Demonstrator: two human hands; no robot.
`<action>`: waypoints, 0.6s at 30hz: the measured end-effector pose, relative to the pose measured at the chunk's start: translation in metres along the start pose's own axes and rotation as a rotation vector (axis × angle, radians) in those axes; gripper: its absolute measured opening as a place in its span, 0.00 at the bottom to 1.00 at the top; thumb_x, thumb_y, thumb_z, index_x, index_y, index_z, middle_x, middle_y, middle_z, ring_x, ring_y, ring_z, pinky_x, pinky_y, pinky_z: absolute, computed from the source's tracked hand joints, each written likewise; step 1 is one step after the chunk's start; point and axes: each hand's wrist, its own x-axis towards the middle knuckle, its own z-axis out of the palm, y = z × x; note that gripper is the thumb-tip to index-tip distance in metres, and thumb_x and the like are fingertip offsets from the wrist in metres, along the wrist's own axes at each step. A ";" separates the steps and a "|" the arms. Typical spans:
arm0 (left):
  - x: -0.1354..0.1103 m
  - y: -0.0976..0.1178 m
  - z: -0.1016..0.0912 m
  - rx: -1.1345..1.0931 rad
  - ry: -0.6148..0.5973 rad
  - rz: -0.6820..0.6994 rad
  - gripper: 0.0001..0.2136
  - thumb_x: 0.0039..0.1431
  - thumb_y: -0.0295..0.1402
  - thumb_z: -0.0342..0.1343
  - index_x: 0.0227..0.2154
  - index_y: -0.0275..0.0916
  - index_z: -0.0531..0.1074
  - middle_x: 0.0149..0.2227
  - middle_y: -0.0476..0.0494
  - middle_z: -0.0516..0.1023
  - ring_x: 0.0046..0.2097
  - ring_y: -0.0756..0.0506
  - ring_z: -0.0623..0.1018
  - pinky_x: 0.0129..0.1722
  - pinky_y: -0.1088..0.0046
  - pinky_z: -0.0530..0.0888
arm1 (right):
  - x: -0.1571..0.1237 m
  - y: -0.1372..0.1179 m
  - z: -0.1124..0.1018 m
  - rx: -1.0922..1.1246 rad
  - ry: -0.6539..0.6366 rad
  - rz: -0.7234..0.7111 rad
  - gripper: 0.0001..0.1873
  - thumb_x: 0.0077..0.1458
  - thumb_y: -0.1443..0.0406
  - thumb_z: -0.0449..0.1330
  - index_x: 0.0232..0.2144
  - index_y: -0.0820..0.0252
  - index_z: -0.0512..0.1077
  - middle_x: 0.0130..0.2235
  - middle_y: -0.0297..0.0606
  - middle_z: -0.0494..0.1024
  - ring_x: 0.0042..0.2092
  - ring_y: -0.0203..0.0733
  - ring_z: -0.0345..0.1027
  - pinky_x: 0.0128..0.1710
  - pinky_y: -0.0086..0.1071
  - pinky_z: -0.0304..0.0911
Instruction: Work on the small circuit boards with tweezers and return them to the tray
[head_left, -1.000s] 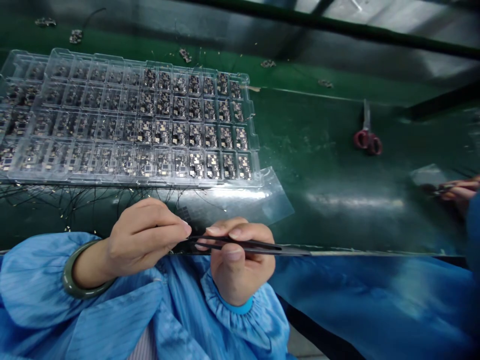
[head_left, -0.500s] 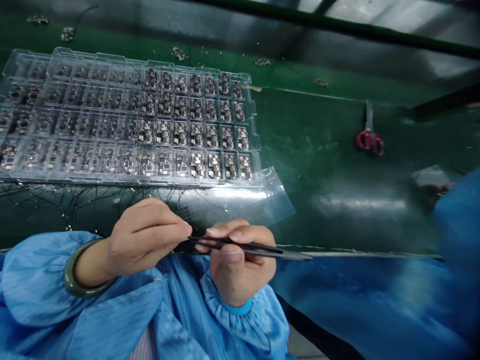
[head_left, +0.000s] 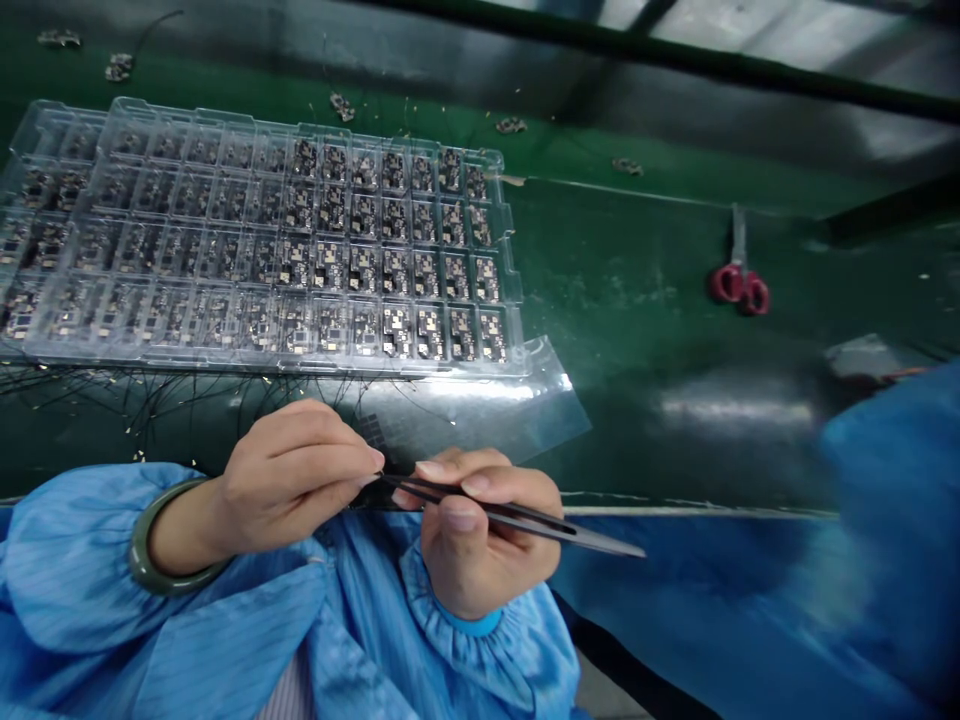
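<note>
Between the thumb and fingers of my right hand (head_left: 487,525) are black tweezers (head_left: 525,518), their tips pointing left and their back end sticking out to the right. My left hand (head_left: 296,490) is closed in a pinch right at the tweezer tips; what sits between its fingertips is too small and hidden to make out. Both hands are at the table's near edge, in front of clear plastic trays (head_left: 517,330) whose compartments hold small circuit boards (head_left: 396,330). Thin black wires (head_left: 161,395) with tiny bright ends lie along the trays' front side.
A clear plastic sheet (head_left: 551,400) lies partly under the trays. Red-handled scissors (head_left: 740,285) rest on the green table (head_left: 615,300) at right. Several loose parts (head_left: 511,125) are scattered behind the trays. Another person's blue sleeve (head_left: 900,500) reaches in at the right edge.
The tweezers' back end has swung down and to the right as my right hand turned slightly. My left hand has barely moved. The blue sleeve at right has come further left.
</note>
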 end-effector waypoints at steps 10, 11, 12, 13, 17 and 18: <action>-0.002 0.004 0.000 -0.045 0.016 -0.208 0.05 0.58 0.22 0.57 0.36 0.36 0.73 0.29 0.43 0.79 0.32 0.49 0.78 0.32 0.74 0.77 | -0.001 -0.006 0.004 -0.069 0.039 -0.100 0.08 0.56 0.64 0.64 0.39 0.49 0.72 0.32 0.31 0.80 0.26 0.35 0.74 0.16 0.27 0.72; -0.003 0.004 0.000 -0.058 0.025 -0.209 0.05 0.58 0.22 0.57 0.36 0.36 0.73 0.30 0.43 0.79 0.33 0.49 0.78 0.32 0.75 0.77 | -0.001 -0.006 0.005 -0.065 0.039 -0.110 0.08 0.56 0.64 0.64 0.39 0.50 0.72 0.32 0.31 0.80 0.26 0.35 0.74 0.17 0.27 0.72; -0.004 0.004 0.000 -0.068 0.031 -0.203 0.05 0.58 0.21 0.57 0.36 0.35 0.74 0.30 0.43 0.79 0.33 0.49 0.78 0.33 0.75 0.77 | 0.000 -0.006 0.006 -0.064 0.041 -0.112 0.08 0.56 0.65 0.64 0.39 0.51 0.72 0.33 0.31 0.80 0.26 0.34 0.74 0.18 0.27 0.73; -0.004 0.003 0.001 -0.071 0.035 -0.193 0.06 0.58 0.21 0.57 0.37 0.35 0.74 0.30 0.43 0.79 0.33 0.49 0.78 0.33 0.75 0.77 | 0.001 -0.006 0.006 -0.064 0.048 -0.108 0.08 0.56 0.65 0.64 0.39 0.51 0.72 0.33 0.31 0.80 0.27 0.34 0.75 0.19 0.27 0.74; -0.005 0.002 0.001 -0.054 0.042 -0.160 0.07 0.57 0.20 0.58 0.37 0.34 0.74 0.31 0.42 0.79 0.33 0.49 0.78 0.33 0.74 0.77 | 0.003 -0.005 0.010 -0.080 0.124 -0.023 0.07 0.57 0.64 0.63 0.39 0.50 0.71 0.33 0.30 0.79 0.27 0.35 0.75 0.21 0.29 0.76; -0.006 0.002 0.001 -0.048 0.040 -0.151 0.07 0.57 0.20 0.58 0.38 0.34 0.74 0.31 0.41 0.79 0.33 0.49 0.78 0.33 0.73 0.77 | 0.003 -0.004 0.011 -0.081 0.136 0.004 0.06 0.57 0.64 0.63 0.38 0.50 0.70 0.33 0.30 0.79 0.26 0.35 0.75 0.21 0.30 0.76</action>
